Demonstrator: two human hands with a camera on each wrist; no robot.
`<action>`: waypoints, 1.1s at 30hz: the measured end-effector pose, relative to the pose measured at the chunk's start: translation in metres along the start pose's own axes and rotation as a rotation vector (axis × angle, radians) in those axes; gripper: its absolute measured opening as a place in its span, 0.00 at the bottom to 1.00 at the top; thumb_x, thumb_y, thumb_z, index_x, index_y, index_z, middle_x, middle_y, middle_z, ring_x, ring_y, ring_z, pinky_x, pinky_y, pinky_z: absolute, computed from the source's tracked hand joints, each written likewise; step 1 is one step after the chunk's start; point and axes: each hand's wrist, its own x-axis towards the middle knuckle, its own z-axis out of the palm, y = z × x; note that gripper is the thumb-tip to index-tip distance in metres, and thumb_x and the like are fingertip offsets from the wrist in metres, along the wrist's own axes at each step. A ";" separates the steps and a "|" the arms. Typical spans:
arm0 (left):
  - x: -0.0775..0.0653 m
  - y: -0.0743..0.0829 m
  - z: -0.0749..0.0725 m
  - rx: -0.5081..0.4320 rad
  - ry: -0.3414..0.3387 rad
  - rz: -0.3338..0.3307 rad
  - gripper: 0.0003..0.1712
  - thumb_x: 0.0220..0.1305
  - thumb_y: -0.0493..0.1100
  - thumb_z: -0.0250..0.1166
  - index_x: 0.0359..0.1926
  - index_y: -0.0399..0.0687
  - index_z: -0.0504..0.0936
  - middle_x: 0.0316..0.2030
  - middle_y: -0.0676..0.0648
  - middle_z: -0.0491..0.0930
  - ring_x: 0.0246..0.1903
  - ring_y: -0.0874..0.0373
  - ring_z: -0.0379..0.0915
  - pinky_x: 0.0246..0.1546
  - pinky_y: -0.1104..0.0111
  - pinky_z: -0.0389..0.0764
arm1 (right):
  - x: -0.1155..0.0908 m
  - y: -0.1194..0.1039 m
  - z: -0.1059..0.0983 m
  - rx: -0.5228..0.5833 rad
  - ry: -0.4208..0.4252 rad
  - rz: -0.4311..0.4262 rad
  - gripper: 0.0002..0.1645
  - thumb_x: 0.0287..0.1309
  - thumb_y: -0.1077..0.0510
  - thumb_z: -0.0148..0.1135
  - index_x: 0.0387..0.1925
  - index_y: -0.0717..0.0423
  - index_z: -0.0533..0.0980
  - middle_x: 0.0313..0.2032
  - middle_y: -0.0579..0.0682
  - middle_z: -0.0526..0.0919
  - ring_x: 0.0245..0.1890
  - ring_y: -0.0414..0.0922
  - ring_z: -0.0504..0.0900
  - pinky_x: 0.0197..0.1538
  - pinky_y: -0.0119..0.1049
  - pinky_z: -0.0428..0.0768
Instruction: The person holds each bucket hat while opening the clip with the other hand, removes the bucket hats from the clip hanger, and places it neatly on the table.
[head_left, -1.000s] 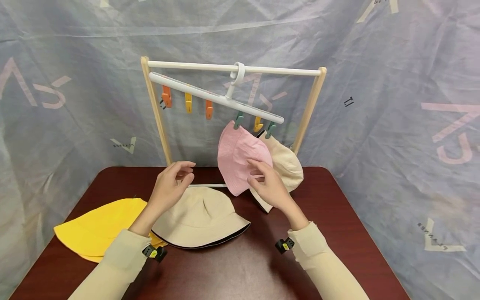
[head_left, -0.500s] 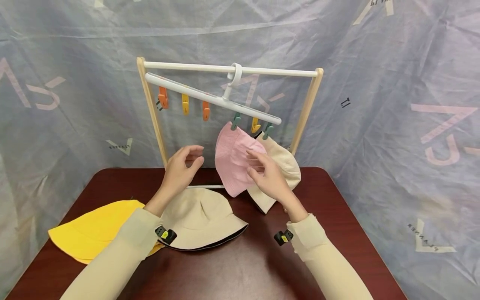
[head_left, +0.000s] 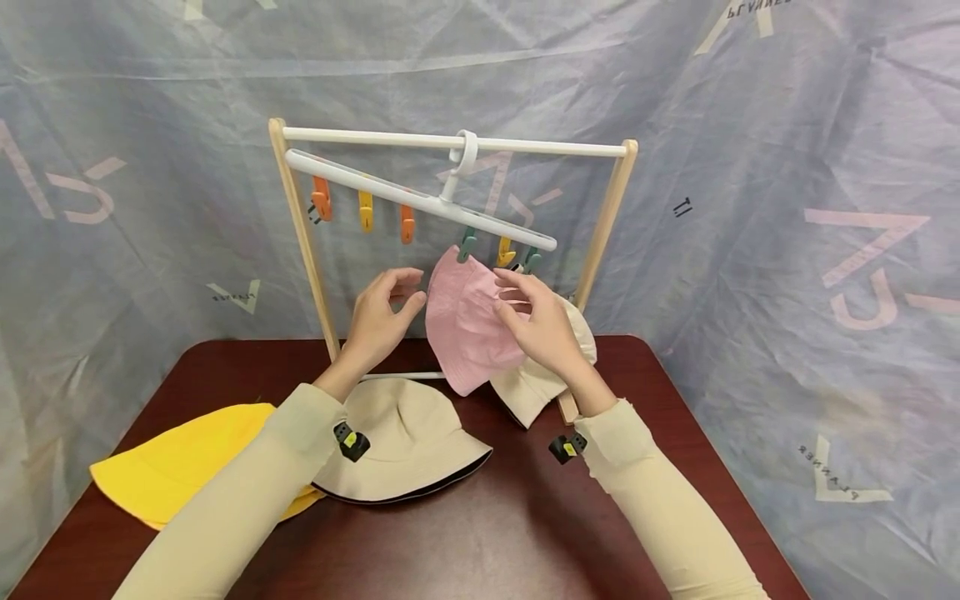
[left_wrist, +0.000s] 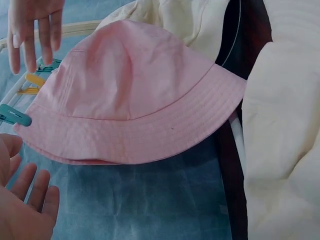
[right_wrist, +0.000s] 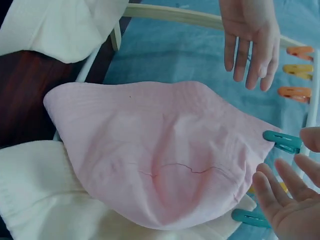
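Observation:
A pink bucket hat (head_left: 468, 325) hangs by its brim from a green clothespin (head_left: 467, 247) on the tilted white hanger (head_left: 420, 200). My left hand (head_left: 382, 321) is raised just left of the pink hat, fingers relaxed and holding nothing. On the other side, my right hand (head_left: 542, 325) overlaps the hat's right part in the head view, its fingers loosely bent and apart. The right wrist view shows those right fingers (right_wrist: 287, 190) near the green clip with nothing in them. Behind the pink hat hangs a cream bucket hat (head_left: 528, 387), partly hidden.
A cream hat with dark lining (head_left: 405, 442) lies on the dark red table (head_left: 480, 533). Left of it lies a yellow hat (head_left: 172, 458), partly under the left sleeve. Orange clothespins (head_left: 321, 200) and yellow ones hang along the hanger. A wooden-sided rack (head_left: 300, 225) holds the hanger.
Both hands have risen toward the hanger, and the left has also moved right, closer to the pink hat. The hats still hang from their clips. The head view has shifted slightly.

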 end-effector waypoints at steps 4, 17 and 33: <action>0.003 -0.002 0.003 0.015 0.008 -0.005 0.19 0.68 0.49 0.63 0.59 0.55 0.76 0.55 0.53 0.77 0.51 0.58 0.76 0.55 0.61 0.77 | 0.003 -0.003 -0.002 -0.028 -0.013 -0.006 0.26 0.65 0.59 0.61 0.64 0.52 0.72 0.54 0.55 0.78 0.54 0.53 0.80 0.57 0.45 0.78; 0.013 0.000 0.011 0.010 0.034 0.017 0.20 0.68 0.44 0.63 0.59 0.46 0.76 0.55 0.48 0.77 0.53 0.51 0.76 0.56 0.59 0.76 | 0.023 -0.010 -0.001 -0.019 0.009 -0.003 0.28 0.65 0.56 0.62 0.66 0.48 0.70 0.59 0.53 0.77 0.60 0.48 0.76 0.63 0.44 0.73; 0.030 -0.001 0.023 0.045 0.065 -0.019 0.21 0.66 0.46 0.65 0.57 0.45 0.78 0.53 0.49 0.79 0.52 0.54 0.76 0.54 0.61 0.76 | 0.033 -0.035 -0.002 0.093 -0.059 0.088 0.29 0.68 0.57 0.58 0.68 0.56 0.66 0.61 0.60 0.74 0.63 0.57 0.72 0.66 0.50 0.69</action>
